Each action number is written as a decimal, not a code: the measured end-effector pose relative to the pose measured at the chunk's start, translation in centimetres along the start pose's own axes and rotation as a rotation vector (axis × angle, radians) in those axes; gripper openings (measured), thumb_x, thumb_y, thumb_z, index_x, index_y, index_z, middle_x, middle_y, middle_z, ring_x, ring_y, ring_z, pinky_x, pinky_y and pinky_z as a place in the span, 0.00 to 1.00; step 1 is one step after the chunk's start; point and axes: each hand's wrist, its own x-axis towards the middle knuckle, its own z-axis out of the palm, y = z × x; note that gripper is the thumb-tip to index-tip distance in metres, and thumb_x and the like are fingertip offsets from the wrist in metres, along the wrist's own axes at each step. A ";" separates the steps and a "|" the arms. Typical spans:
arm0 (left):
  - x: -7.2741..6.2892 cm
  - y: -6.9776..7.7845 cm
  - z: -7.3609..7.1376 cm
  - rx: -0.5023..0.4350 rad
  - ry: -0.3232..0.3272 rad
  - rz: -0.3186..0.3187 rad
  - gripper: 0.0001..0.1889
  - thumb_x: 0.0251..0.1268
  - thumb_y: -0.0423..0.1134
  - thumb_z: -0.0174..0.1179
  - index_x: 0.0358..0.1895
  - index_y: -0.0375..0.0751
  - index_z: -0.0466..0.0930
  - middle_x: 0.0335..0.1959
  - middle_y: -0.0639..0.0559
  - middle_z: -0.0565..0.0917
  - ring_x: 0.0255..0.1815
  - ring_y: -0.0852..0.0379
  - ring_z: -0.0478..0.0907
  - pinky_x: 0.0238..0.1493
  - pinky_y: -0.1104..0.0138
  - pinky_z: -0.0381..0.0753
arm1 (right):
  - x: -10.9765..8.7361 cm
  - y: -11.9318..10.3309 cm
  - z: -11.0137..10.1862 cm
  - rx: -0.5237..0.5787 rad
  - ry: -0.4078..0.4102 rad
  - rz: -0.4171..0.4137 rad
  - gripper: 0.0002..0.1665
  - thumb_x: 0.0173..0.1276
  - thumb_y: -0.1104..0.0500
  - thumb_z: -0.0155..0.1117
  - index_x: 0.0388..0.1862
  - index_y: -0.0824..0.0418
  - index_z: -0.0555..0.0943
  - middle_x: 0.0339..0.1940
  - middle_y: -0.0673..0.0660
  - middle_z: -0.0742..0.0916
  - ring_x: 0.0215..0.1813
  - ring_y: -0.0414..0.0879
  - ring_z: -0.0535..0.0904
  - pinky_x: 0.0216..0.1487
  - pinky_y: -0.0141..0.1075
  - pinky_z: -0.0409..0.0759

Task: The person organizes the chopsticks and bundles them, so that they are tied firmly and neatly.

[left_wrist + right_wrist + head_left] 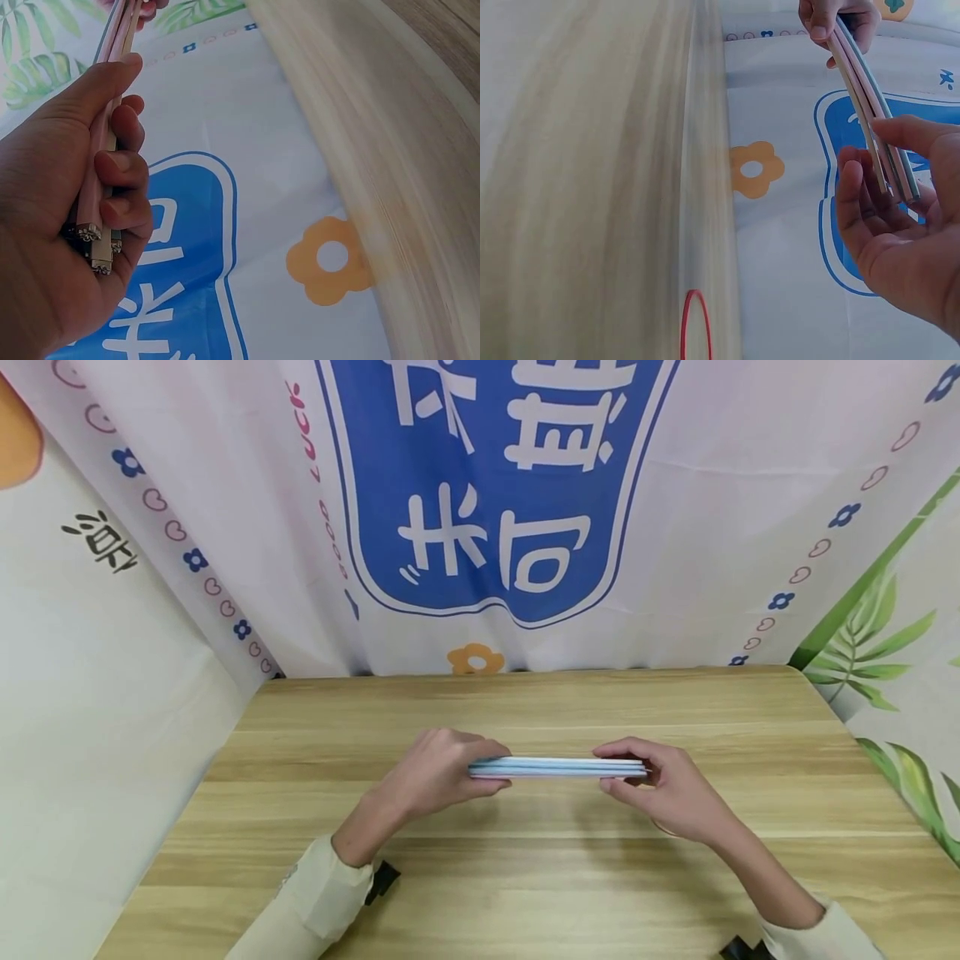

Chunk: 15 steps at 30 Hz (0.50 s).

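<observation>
Head view shows the left hand (pixel 435 775) and right hand (pixel 678 792) gripping opposite ends of bundled slim sticks (pixel 555 767) above the desk (pixel 540 902).

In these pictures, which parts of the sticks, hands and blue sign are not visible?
Head view: top of the blue sign, cropped by the upper edge.
Left wrist view: stretches of the sticks, behind the left hand.
Right wrist view: part of the right hand, beyond the right edge.

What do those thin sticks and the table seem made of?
The sticks look like smooth, painted wood or plastic, given their even pastel colours; I can't tell which. Their silvery, bumpy ends suggest metal. The table shows brownish wood grain with a slight sheen: wood or printed laminate.
</observation>
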 end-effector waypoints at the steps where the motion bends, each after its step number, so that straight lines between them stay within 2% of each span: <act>1: 0.0 0.0 0.0 -0.001 0.000 -0.004 0.12 0.68 0.45 0.76 0.49 0.44 0.93 0.40 0.54 0.94 0.30 0.67 0.86 0.31 0.79 0.79 | -0.1 0.1 0.0 0.006 0.009 0.000 0.17 0.74 0.62 0.73 0.60 0.61 0.86 0.49 0.61 0.91 0.42 0.37 0.86 0.39 0.32 0.86; 4: 0.1 0.0 0.0 0.002 0.002 -0.016 0.12 0.67 0.45 0.76 0.49 0.45 0.93 0.40 0.54 0.94 0.30 0.67 0.86 0.31 0.78 0.79 | -0.7 0.3 -0.2 0.020 0.037 -0.003 0.21 0.76 0.63 0.72 0.65 0.63 0.84 0.56 0.64 0.89 0.48 0.35 0.87 0.46 0.30 0.88; 6: 0.1 0.0 0.0 0.001 0.006 -0.021 0.13 0.67 0.45 0.77 0.49 0.44 0.93 0.40 0.53 0.94 0.29 0.67 0.85 0.30 0.78 0.78 | -1.1 0.4 -0.2 0.039 0.058 -0.013 0.25 0.76 0.64 0.70 0.70 0.64 0.80 0.63 0.66 0.87 0.56 0.33 0.87 0.54 0.30 0.87; 10: 0.1 -0.1 0.0 0.004 0.020 -0.031 0.13 0.67 0.44 0.77 0.49 0.44 0.93 0.39 0.53 0.95 0.28 0.68 0.83 0.28 0.79 0.76 | -2.0 0.6 -0.3 0.065 0.094 -0.061 0.38 0.76 0.67 0.69 0.82 0.64 0.68 0.73 0.68 0.81 0.69 0.28 0.79 0.63 0.27 0.83; 15: 0.2 -0.1 0.0 0.014 0.033 -0.049 0.12 0.66 0.44 0.77 0.48 0.44 0.93 0.40 0.54 0.95 0.29 0.67 0.85 0.29 0.79 0.77 | -2.7 0.8 0.1 0.024 0.108 -0.134 0.49 0.74 0.69 0.70 0.88 0.59 0.58 0.84 0.67 0.70 0.79 0.26 0.68 0.69 0.22 0.75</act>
